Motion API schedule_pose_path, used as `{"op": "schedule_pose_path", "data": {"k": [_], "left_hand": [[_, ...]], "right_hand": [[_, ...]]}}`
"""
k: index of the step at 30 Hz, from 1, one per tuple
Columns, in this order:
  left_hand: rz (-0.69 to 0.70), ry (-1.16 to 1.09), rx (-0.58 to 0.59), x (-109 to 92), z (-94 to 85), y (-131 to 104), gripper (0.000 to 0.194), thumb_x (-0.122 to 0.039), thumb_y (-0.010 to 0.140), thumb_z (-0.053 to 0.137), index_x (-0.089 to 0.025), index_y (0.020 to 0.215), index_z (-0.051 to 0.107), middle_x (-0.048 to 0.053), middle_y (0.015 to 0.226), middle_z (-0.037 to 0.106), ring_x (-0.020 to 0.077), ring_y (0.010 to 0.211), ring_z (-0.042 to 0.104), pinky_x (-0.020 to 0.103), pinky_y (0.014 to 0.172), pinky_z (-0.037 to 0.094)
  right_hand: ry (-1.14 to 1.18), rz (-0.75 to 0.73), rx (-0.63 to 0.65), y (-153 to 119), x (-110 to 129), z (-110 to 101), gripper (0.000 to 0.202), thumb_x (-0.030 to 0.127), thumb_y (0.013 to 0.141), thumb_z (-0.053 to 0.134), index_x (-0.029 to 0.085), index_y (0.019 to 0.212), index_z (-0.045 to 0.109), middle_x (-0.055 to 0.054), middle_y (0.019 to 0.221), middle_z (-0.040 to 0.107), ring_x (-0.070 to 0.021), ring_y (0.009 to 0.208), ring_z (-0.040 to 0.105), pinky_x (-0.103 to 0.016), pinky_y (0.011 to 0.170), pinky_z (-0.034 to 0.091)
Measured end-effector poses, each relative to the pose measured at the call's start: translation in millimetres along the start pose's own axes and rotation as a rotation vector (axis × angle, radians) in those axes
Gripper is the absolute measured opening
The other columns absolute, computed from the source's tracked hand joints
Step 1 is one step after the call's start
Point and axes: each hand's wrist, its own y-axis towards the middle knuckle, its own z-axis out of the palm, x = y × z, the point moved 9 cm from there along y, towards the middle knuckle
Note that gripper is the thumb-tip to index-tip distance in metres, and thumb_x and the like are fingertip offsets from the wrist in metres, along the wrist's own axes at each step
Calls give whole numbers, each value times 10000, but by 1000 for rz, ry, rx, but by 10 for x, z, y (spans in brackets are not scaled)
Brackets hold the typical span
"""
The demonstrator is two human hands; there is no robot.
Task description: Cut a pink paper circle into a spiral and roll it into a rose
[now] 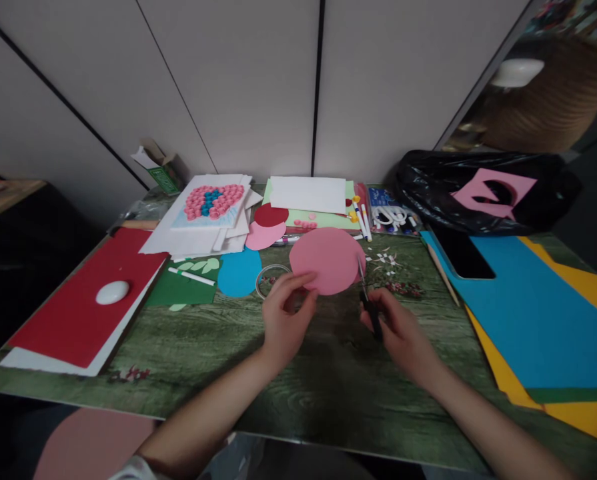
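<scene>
Presently, the left hand [288, 317] pinches the lower edge of the pink disc [325, 260] between thumb and fingers, while the right hand [397, 330] is curled around the scissors [371, 313], whose blades lie at the disc's right edge. The disc is held above the table [328, 373], and its outline seems nearly round – only this right side, I judge, is left to trim. Behind, the blue disc [239, 273] and red disc [271, 215] look already cut; a pink offcut [471, 189] lies on the bag [428, 187]. Hard to see are the blade tips – slightly blurred – and the fingers inside the handles. The left hand partly hides the ring [259, 281].
</scene>
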Motion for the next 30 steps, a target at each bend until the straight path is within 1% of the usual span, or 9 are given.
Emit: {"op": "schedule_pose_path", "data": {"k": [6,10,13,18,23,30], "left_hand": [[-36,-4,-9,35,-17,-5,264,-138,773,623,-235,1015,668,51,996,666,159,931,618,257,720,528],[-31,-40,-28,41,-29,-10,295,-156,762,646,-238,1045,651,61,1036,641,172,974,601,280,751,530],[-45,-53,-41,59,-30,-11,321,-178,748,665,-237,1063,638,70,1054,618,180,975,593,288,739,532],[-102,-74,-66,117,-43,-21,331,-170,736,672,-239,1057,633,65,1056,593,165,946,588,261,716,525],[-105,-89,-48,121,-26,-23,327,-151,740,657,-230,1055,624,66,1048,580,154,918,581,243,692,523],[-72,-63,-1,68,22,-28,325,-129,724,658,-224,1035,636,67,1014,602,167,913,591,248,667,534]], "right_hand": [[4,0,12,7,-2,18,118,309,837,505,219,789,446,19,680,539,-124,609,499,-238,554,379],[3,-1,26,4,-18,36,105,299,847,487,220,797,440,17,680,528,-126,614,494,-246,564,382],[-12,-8,26,2,-24,37,98,285,849,481,220,791,438,17,674,525,-127,611,489,-248,565,378],[-20,4,61,-1,-30,65,116,303,846,493,217,785,444,29,665,509,-122,602,480,-247,565,370],[-3,3,60,-9,-2,65,150,326,837,517,217,763,445,39,657,491,-120,602,462,-245,559,358],[42,9,37,-4,-22,49,135,326,843,519,217,801,450,28,693,501,-127,632,477,-249,575,369]]}}
